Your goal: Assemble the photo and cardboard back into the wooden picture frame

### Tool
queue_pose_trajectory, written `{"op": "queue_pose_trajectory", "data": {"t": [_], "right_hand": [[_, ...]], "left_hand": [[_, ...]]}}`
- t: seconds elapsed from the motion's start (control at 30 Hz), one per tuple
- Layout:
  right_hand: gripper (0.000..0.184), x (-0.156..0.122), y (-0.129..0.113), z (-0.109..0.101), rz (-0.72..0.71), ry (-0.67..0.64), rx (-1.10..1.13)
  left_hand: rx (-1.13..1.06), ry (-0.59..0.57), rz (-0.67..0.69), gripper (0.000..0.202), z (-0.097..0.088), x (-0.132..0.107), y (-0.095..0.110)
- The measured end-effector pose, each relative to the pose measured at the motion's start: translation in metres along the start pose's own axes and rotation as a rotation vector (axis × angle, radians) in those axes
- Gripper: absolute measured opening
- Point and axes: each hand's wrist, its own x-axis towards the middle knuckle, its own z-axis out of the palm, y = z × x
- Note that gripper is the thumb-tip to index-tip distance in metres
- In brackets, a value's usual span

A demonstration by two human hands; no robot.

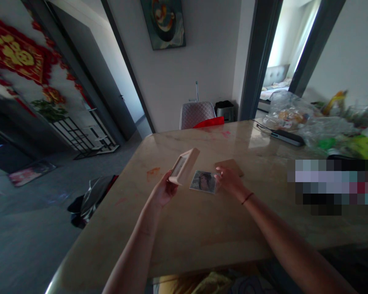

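My left hand [164,190] is closed on the lower end of a light wooden picture frame [187,166], which is tilted up above the table. Flat on the tabletop, just right of the frame, lies a photo [203,181] with a portrait on it. My right hand [228,179] is over the photo's right side, fingers apart and slightly bent, with nothing visible in them. Partly behind that hand lies a thin brown board [235,165]; whether the fingers touch it I cannot tell. A dark red string circles my right wrist.
The marble-like table [184,237] spreads in front of me. To the right are a dark elongated device [286,137] with a cable, plastic bags [328,128] and a blurred-out patch. Past the far edge stands a quilted chair [197,114] with a red item [210,122] near it.
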Motion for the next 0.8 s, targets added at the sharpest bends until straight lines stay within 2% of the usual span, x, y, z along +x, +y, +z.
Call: {"op": "queue_pose_trajectory", "data": {"t": [0.07,0.13,0.27,0.33,0.4,0.47,0.53,0.63,0.73,0.8], "right_hand": [[0.037,0.001,0.000,0.002,-0.008,0.047,0.097],[0.047,0.003,-0.001,0.005,-0.034,0.062,0.287],[0.067,0.003,-0.006,0.009,-0.195,0.034,0.671],[0.059,0.002,-0.008,0.007,-0.347,0.009,0.753],[0.042,0.002,-0.009,0.005,-0.502,-0.005,0.790],[0.027,0.001,-0.010,0.002,-0.574,-0.012,0.820],[0.021,0.000,-0.012,0.001,-0.518,-0.033,0.833],[0.019,-0.002,-0.014,0.002,-0.273,-0.059,0.806],[0.029,-0.001,-0.015,0.004,-0.055,-0.089,0.775],[0.033,0.000,-0.016,0.004,0.019,-0.122,0.791]], "left_hand": [[0.025,0.025,0.005,0.027,0.003,-0.001,-0.002],[0.061,0.031,-0.005,0.026,0.007,-0.002,-0.004],[0.169,0.020,-0.096,0.026,0.014,-0.002,-0.011],[0.220,-0.016,-0.151,0.026,0.016,-0.001,-0.017],[0.253,-0.074,-0.194,0.028,0.016,0.000,-0.021],[0.276,-0.121,-0.212,0.030,0.014,0.001,-0.024],[0.299,-0.152,-0.204,0.033,0.012,0.000,-0.023],[0.324,-0.246,-0.201,0.047,0.012,-0.006,-0.019],[0.397,-0.367,-0.189,0.069,0.016,-0.013,-0.016],[0.481,-0.419,-0.163,0.079,0.018,-0.017,-0.016]]}}
